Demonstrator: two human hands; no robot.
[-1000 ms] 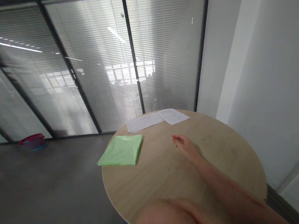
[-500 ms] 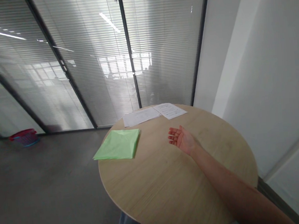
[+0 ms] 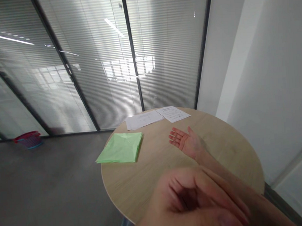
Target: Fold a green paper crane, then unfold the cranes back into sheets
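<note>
Palm turned up and fingers stretched out, my right hand (image 3: pixel 186 143) is over the round wooden table (image 3: pixel 221 138) and holds nothing. My left hand (image 3: pixel 206 185) is large and somewhat blurred close to the camera, its fingers curled round toward the thumb. The dark hollow inside that curl shows no object. It covers part of my right forearm. Left of my right hand, a folded light green sheet or cloth (image 3: pixel 121 148) lies flat near the table's left edge, its material unclear. Neither hand touches it.
Several white printed papers (image 3: pixel 145 119) lie at the table's far edge. A red and blue basket (image 3: pixel 29 140) stands on the grey floor at the left. Glass partitions with blinds (image 3: pixel 111 77) are behind the table, and a white wall (image 3: pixel 274 82) is on the right.
My left hand has come into view at the bottom, curled. The fingers of my right hand have straightened and its thumb has spread away. The view has shifted slightly.
</note>
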